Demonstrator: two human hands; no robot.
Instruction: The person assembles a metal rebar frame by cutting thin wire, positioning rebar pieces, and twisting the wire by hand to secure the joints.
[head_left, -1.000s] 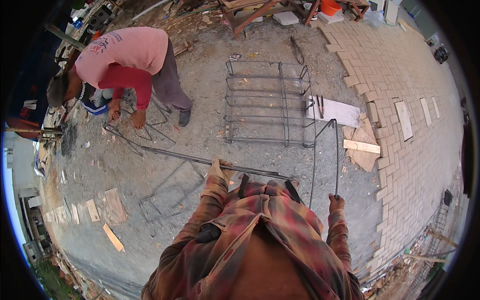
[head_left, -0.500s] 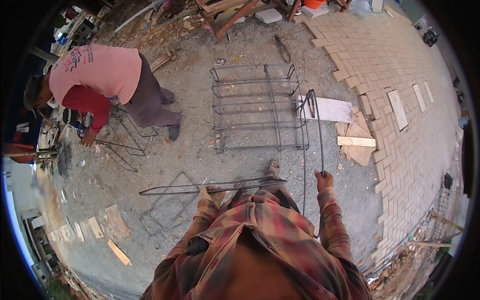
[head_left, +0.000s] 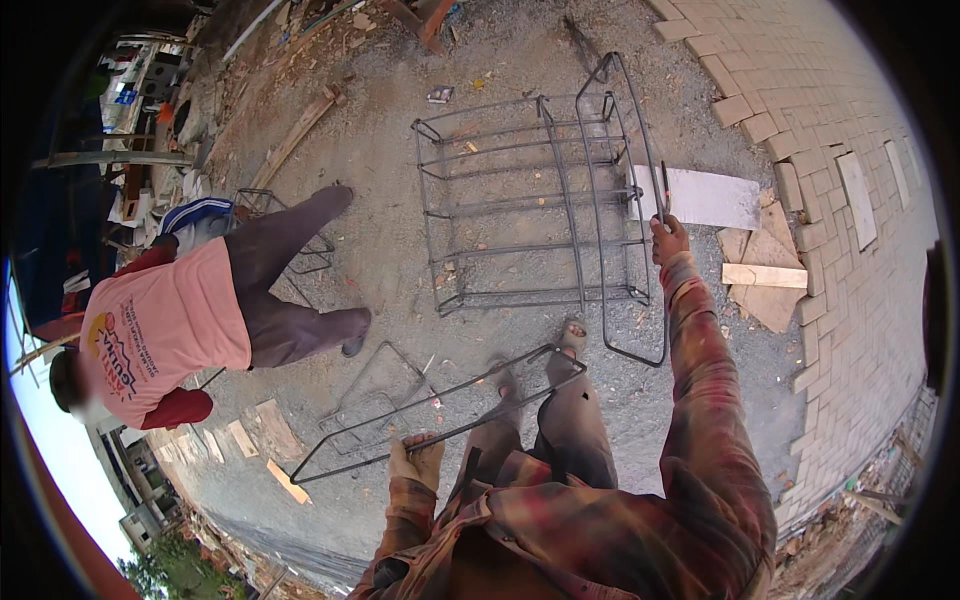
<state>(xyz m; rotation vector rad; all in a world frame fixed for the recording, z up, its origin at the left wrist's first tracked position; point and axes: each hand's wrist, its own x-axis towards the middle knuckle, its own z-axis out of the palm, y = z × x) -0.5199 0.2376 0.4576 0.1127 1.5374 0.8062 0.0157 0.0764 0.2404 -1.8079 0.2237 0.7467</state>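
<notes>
My left hand (head_left: 418, 459) grips the near bar of a long rectangular bent-rebar loop (head_left: 440, 405), held almost level in front of my legs. With my arm stretched forward, my right hand (head_left: 668, 236) holds the side of a second rebar loop (head_left: 622, 200), which hangs upright and reaches down to about my right foot. Just beyond it a rebar cage (head_left: 530, 205) lies on the gravel. I wear a plaid shirt and grey trousers.
A person in a pink shirt (head_left: 170, 325) bends over at the left beside more rebar loops (head_left: 375, 385) on the ground. A white board (head_left: 705, 197) and wood pieces (head_left: 765, 275) lie at the paving's edge on the right. Scrap timber (head_left: 290, 140) lies at the far left.
I have stepped forward toward the cage. My right hand has reached out and up with its loop. The left-hand loop has swung lower. The person at left now appears nearer.
</notes>
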